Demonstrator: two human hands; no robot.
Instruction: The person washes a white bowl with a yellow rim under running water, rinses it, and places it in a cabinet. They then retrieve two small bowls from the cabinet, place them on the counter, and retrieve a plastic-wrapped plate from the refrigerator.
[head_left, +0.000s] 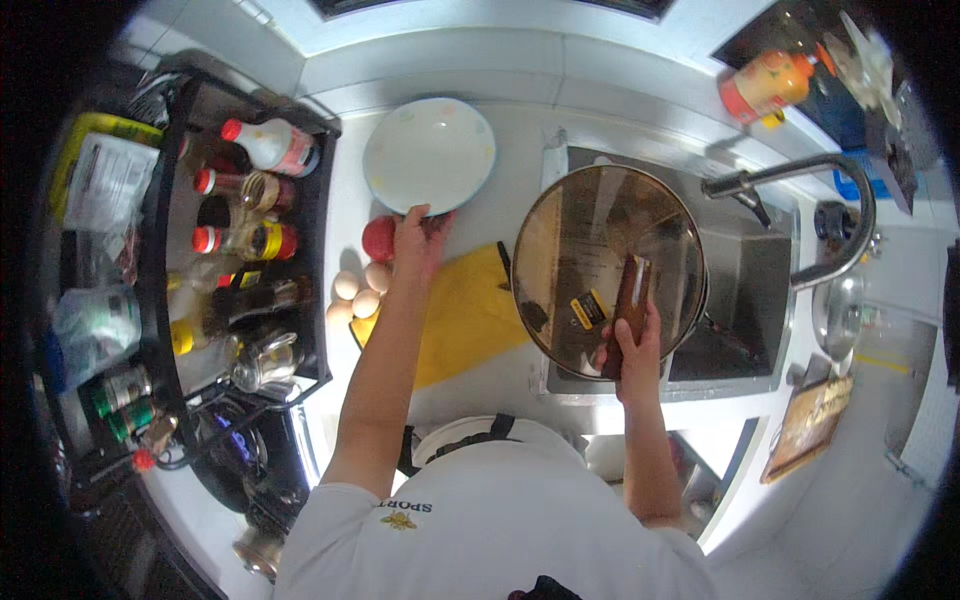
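My left hand grips the near rim of a white dish with a pale blue edge. Its thumb lies over the rim and the other fingers are partly hidden. Beside that hand is a round red fruit or vegetable, with several eggs nearer to me. Under my left forearm lies a yellow cloth. My right hand is closed around the brown handle of a large round glass lid. The lid covers the left part of the sink from view and bears a yellow and black label.
A steel sink extends right of the lid, with a curved faucet above it. On the left stands a black rack of bottles and jars. An orange pump bottle is at the back right. A wooden board lies at far right.
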